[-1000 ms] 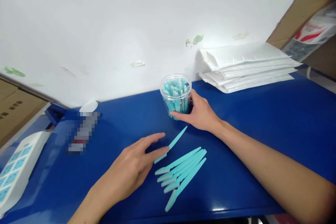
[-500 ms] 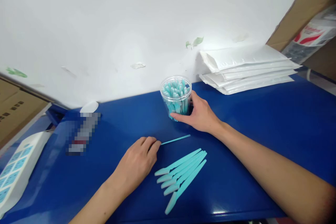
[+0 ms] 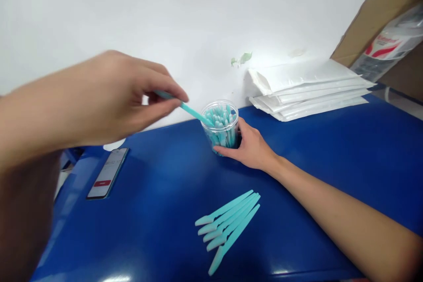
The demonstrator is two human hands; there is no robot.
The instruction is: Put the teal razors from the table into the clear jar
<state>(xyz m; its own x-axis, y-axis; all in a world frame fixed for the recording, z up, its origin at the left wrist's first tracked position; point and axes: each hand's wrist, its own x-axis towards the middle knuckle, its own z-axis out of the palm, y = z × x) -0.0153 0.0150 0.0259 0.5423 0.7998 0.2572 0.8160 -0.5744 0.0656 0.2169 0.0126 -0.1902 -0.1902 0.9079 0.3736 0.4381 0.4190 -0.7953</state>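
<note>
- Left hand (image 3: 109,92), raised above the tabletop (image 3: 330,154), pinches a teal stick (image 3: 190,111) between thumb and fingers (image 3: 172,90); its far tip lies over the clear jar (image 3: 222,125).
- Right hand (image 3: 253,147) wraps the jar's base.
- Loose teal sticks (image 3: 228,224) lie nearer the front edge.
- A phone (image 3: 107,178) lies at the left.

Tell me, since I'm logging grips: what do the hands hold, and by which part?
Left hand pinches a teal stick by one end; right hand grips the clear jar around its side.

A phone (image 3: 107,173) lies left; white mailers (image 3: 307,90) stacked right.
</note>
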